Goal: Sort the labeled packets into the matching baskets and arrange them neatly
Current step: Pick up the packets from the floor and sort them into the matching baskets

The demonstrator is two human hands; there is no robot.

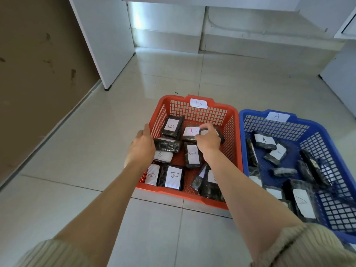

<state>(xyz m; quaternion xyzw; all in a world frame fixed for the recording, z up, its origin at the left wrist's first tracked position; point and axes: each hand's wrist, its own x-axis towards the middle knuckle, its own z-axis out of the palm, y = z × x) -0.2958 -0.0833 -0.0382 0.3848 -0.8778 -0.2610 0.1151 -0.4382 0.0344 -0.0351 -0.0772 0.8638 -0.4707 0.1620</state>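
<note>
An orange basket (234, 120) tagged B stands on the floor with several black packets bearing white B labels lying loosely inside. To its right a blue basket (317, 130) tagged A holds several black packets labelled A. My left hand (141, 146) is at the orange basket's left wall, its fingers curled on a black packet (167, 145) lying on its side. My right hand (207, 138) reaches into the middle of the orange basket and pinches a packet with a red-marked label (190, 132). Part of that packet is hidden under my fingers.
Glossy light floor tiles (96, 132) spread around both baskets. A white cabinet panel (100, 41) stands at the back left, white units at the back and right. A brown surface (38, 64) runs along the left.
</note>
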